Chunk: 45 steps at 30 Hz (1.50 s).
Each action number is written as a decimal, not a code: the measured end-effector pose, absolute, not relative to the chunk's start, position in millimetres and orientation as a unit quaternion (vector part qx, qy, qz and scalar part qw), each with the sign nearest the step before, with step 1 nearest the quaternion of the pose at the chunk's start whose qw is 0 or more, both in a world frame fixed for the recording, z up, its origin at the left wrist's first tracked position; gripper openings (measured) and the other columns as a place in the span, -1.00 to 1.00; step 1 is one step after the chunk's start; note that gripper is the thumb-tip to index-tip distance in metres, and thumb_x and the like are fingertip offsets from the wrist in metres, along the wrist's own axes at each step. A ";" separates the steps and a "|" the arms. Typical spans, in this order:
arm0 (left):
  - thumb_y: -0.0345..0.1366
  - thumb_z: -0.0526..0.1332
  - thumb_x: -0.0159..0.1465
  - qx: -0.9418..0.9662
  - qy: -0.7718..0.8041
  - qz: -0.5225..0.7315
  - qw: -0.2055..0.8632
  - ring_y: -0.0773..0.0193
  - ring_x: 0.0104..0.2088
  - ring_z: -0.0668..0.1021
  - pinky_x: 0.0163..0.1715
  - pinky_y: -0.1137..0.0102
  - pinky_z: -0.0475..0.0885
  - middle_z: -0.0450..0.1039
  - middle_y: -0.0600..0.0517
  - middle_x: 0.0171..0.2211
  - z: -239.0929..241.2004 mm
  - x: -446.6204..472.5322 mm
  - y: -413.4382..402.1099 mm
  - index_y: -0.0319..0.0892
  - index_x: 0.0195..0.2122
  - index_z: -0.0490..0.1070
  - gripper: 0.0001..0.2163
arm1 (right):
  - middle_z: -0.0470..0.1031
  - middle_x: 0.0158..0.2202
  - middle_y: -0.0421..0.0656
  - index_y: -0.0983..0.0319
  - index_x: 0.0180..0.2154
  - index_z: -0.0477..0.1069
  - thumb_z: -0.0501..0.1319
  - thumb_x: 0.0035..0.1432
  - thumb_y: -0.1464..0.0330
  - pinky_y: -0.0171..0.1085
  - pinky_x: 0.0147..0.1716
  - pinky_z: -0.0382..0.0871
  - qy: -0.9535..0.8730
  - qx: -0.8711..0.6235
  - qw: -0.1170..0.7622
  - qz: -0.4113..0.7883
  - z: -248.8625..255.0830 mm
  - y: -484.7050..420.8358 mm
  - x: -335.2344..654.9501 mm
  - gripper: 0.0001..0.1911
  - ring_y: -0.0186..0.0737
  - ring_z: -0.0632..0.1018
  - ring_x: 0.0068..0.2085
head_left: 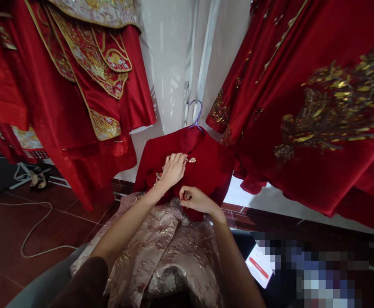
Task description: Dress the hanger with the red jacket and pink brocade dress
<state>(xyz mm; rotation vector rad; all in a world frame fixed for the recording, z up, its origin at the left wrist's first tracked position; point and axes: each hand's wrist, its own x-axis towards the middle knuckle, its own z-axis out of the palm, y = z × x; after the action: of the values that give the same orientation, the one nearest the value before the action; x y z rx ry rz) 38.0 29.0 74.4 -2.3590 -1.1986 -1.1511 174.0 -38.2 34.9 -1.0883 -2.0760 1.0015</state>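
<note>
A dark red jacket [209, 167] hangs in front of me on a purple hanger [200, 111]. My left hand [174, 167] is on its chest, fingers bent and close together, gripping the cloth beside a beaded ornament [191, 160]. More beading [158, 175] shows by the wrist. Lower and to the right, my right hand [197, 199] is closed in a pinch in front of the jacket. Whatever sits between its fingertips is too small to make out. Below both hands, a shiny pinkish-gold brocade garment [164, 239] lies across my lap.
Red garments with gold embroidery [93, 72] hang at the left, and a red sequinned one [302, 107] at the right. A lit phone [260, 265] is at lower right. One pale cable [29, 239] curls over the tiled floor, near high-heeled shoes [38, 180].
</note>
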 end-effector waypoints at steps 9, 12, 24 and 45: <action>-0.26 0.02 0.30 -0.886 -0.323 -0.275 0.187 0.13 -0.16 0.34 -0.18 0.28 0.20 0.29 -0.09 -0.19 100.4 23.4 43.6 -0.15 -0.19 0.35 -0.83 | 0.35 -0.58 -0.31 0.23 -0.44 0.31 0.21 -0.09 0.45 -0.38 -0.45 0.26 -0.776 -0.411 0.286 0.383 32.5 -36.8 174.0 -0.91 -0.38 0.39 -0.50; -0.27 0.07 0.27 -0.898 -0.290 -0.266 0.195 0.12 -0.12 0.32 -0.14 0.25 0.18 0.28 -0.11 -0.17 105.4 25.4 42.6 -0.18 -0.21 0.36 -0.85 | 0.35 -0.58 -0.31 0.23 -0.44 0.30 0.21 -0.08 0.45 -0.38 -0.45 0.26 -0.775 -0.412 0.282 0.387 31.4 -36.2 173.1 -0.91 -0.37 0.40 -0.50; -0.26 0.02 0.31 -0.912 -0.274 -0.289 0.104 0.20 -0.12 0.35 0.02 0.19 0.11 0.39 -0.02 -0.24 102.5 34.8 51.4 -0.16 -0.23 0.34 -0.84 | 0.33 -0.57 -0.30 0.23 -0.44 0.30 0.21 -0.07 0.45 -0.39 -0.47 0.23 -0.780 -0.405 0.283 0.384 31.5 -36.1 173.6 -0.91 -0.38 0.38 -0.49; -0.40 -0.01 0.27 -0.885 -0.301 -0.283 0.217 0.23 -0.21 0.43 0.22 0.09 -0.06 0.45 0.01 -0.30 99.8 31.7 54.1 -0.21 -0.24 0.28 -0.88 | 0.35 -0.07 -0.11 0.18 -0.19 0.29 0.30 -0.05 0.17 -0.15 0.06 0.28 -0.671 -0.357 0.587 0.280 94.0 -8.3 163.7 -0.61 -0.23 0.41 -0.02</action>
<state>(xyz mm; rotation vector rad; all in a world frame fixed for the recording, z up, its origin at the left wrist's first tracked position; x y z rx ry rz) 31.7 54.1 99.8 -2.4509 -0.8351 -0.7829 163.7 -8.3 94.0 -0.8326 -1.5630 0.6532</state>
